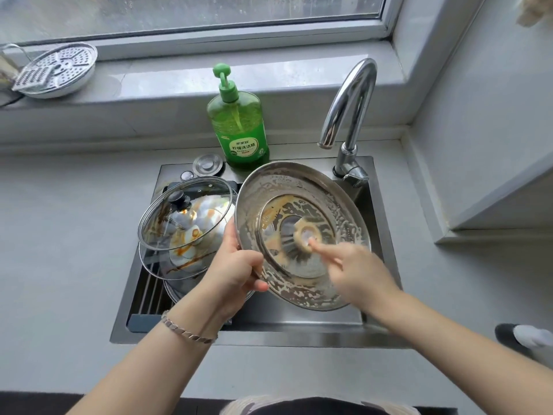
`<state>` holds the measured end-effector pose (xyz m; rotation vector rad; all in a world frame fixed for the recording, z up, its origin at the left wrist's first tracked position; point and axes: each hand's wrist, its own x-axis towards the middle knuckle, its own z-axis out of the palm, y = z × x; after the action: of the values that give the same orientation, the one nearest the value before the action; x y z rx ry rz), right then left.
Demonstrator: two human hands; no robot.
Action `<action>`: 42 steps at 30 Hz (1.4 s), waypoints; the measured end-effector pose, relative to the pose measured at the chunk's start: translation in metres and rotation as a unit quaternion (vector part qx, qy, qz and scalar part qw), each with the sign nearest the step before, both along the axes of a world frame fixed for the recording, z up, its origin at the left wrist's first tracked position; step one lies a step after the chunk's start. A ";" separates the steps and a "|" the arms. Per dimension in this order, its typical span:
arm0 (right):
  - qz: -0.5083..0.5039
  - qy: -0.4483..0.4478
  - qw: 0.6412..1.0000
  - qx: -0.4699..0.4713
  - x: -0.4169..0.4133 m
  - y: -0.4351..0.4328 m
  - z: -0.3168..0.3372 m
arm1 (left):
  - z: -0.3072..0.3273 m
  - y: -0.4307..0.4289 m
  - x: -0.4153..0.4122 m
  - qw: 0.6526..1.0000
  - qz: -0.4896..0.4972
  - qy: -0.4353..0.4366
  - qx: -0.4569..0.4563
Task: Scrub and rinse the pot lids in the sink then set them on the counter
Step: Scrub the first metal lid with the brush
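Note:
Over the sink (269, 333) I hold a steel pot lid (302, 235) with a glass centre, tilted, its soapy underside facing me. My left hand (236, 274) grips its left rim, thumb on the inside. My right hand (353, 271) is blurred; its outstretched forefinger touches the round fitting at the lid's centre, and I see nothing held in it. To the left, a glass lid with a black knob (185, 214), smeared with brown sauce, lies on top of other stained lids (176, 265) in the sink.
A green dish soap bottle (238, 121) stands behind the sink, and the chrome faucet (350, 115) arches at the back right, no water running. A perforated steamer plate with a grater (57, 70) sits on the window sill. Grey counter (59, 235) flanks the sink on both sides.

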<state>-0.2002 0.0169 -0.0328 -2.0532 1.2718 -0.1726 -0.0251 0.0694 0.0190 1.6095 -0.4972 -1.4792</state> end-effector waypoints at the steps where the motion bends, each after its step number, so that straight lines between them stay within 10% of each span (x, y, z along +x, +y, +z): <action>1: -0.039 0.019 0.999 0.003 -0.004 -0.013 -0.003 | 0.000 0.001 -0.001 1.000 -0.003 0.001 -0.001; 42: -0.051 0.025 0.998 -0.013 0.013 -0.026 0.004 | -0.009 0.014 -0.010 0.999 -0.020 0.019 0.017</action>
<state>-0.1870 -0.0095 -0.0291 -2.0265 1.4130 -0.1868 -0.0353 0.0832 0.0100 1.6035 -0.4867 -1.5529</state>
